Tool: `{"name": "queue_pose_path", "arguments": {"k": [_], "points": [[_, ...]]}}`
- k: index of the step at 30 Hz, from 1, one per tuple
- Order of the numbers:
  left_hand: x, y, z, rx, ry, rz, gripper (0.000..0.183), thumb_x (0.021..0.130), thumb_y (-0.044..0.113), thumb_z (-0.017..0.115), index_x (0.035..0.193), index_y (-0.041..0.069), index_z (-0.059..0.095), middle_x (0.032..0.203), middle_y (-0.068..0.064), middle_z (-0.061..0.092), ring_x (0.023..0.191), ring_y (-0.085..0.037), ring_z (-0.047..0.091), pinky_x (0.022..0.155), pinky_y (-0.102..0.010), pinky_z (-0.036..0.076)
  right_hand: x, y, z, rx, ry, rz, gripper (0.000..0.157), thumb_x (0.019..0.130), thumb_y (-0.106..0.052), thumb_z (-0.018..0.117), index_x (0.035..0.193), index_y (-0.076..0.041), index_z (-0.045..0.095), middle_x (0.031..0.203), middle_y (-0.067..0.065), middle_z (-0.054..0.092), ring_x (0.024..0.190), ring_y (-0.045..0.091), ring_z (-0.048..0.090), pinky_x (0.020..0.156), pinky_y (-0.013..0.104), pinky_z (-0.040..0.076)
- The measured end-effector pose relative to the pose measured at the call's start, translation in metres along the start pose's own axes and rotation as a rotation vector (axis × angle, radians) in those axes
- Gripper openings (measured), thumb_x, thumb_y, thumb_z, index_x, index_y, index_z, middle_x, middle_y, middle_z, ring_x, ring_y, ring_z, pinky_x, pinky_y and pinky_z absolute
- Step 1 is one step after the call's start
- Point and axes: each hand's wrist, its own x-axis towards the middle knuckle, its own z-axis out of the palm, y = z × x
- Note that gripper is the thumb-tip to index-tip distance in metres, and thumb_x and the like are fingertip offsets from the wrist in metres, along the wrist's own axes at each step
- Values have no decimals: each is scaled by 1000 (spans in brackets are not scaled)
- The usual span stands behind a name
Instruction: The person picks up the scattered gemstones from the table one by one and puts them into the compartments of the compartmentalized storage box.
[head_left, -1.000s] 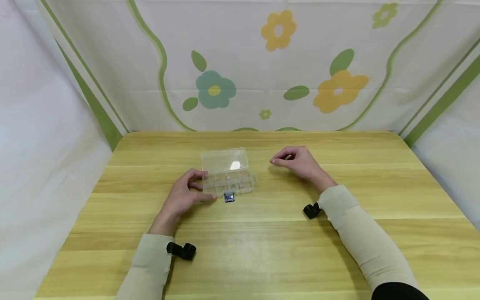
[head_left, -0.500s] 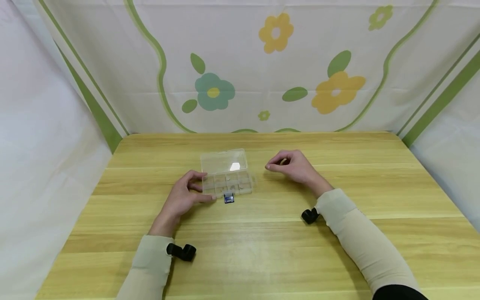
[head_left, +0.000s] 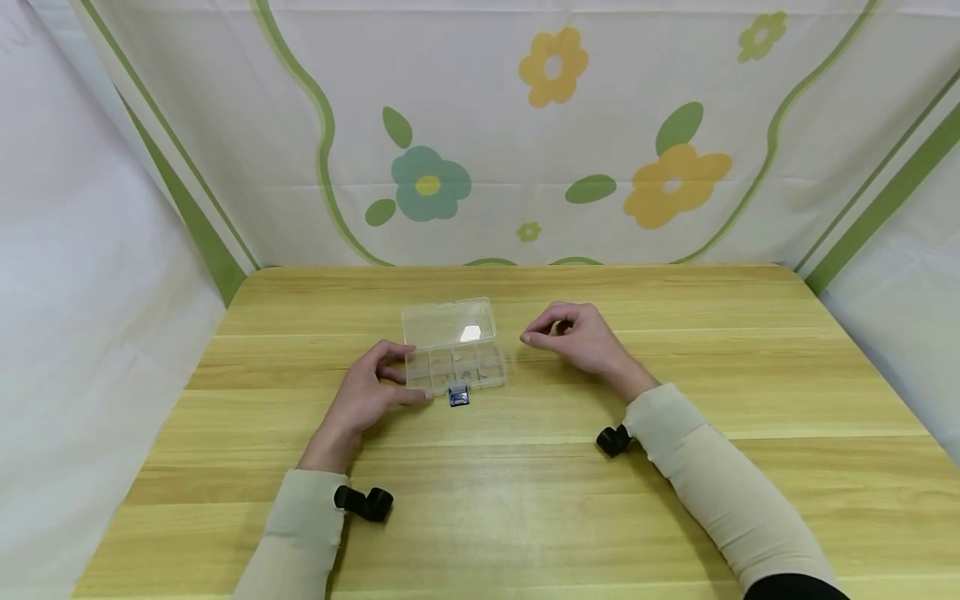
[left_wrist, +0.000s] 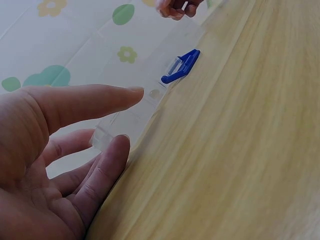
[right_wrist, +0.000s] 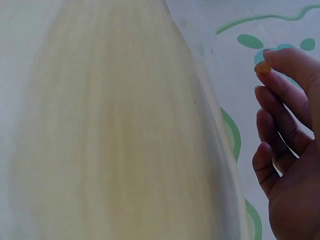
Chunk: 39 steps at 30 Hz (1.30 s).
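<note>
A clear plastic compartment box (head_left: pixel 457 365) lies on the wooden table (head_left: pixel 525 500), its lid (head_left: pixel 448 322) folded open behind it. Small pale bits sit in some compartments. A blue latch (head_left: pixel 458 397) hangs at its front edge, and the left wrist view shows the latch (left_wrist: pixel 181 66) too. My left hand (head_left: pixel 367 392) grips the box's left end, thumb along the front wall, fingers at the corner. My right hand (head_left: pixel 573 337) hovers just right of the box, thumb and forefinger pinching what looks like a small pale piece. What the piece is cannot be made out.
Flowered cloth (head_left: pixel 480 125) walls the table at the back and both sides. Black wrist cameras sit on the left sleeve (head_left: pixel 363 502) and the right sleeve (head_left: pixel 613 440). Bare wood stretches in front of the box and to its right.
My right hand has drifted left toward the box, still pinched. The left hand and the box have stayed put.
</note>
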Motion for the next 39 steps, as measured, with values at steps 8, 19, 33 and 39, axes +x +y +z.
{"name": "queue_pose_path", "arguments": {"k": [8, 19, 33, 39], "points": [[1, -1, 0, 2, 0, 0, 74, 78, 14, 96, 144, 17, 63, 133, -12, 65, 112, -28, 60, 90, -35, 45, 1, -7, 12, 4, -25, -27, 8, 91, -28, 88, 96, -22, 85, 100, -1, 77, 87, 21, 62, 76, 26, 48], [1, 0, 0, -6, 2, 5, 75, 77, 13, 96, 144, 17, 64, 134, -12, 65, 112, -28, 61, 91, -35, 45, 5, -20, 36, 33, -78, -100, 4, 92, -23, 88, 96, -24, 85, 98, -2, 77, 84, 22, 59, 73, 26, 45], [0, 0, 0, -11, -1, 2, 73, 78, 12, 96, 143, 18, 64, 136, -11, 65, 112, -28, 61, 92, -35, 45, 12, -36, 67, -40, -150, -236, 4, 94, -24, 86, 98, -22, 86, 98, -7, 74, 98, 20, 65, 85, 38, 50], [-1, 1, 0, -19, -5, 5, 72, 78, 13, 96, 142, 17, 64, 139, -12, 65, 113, -29, 61, 91, -35, 45, 16, -46, 77, -108, -186, -318, 4, 95, -19, 84, 97, -21, 86, 98, -8, 74, 100, 19, 61, 89, 36, 49]]}}
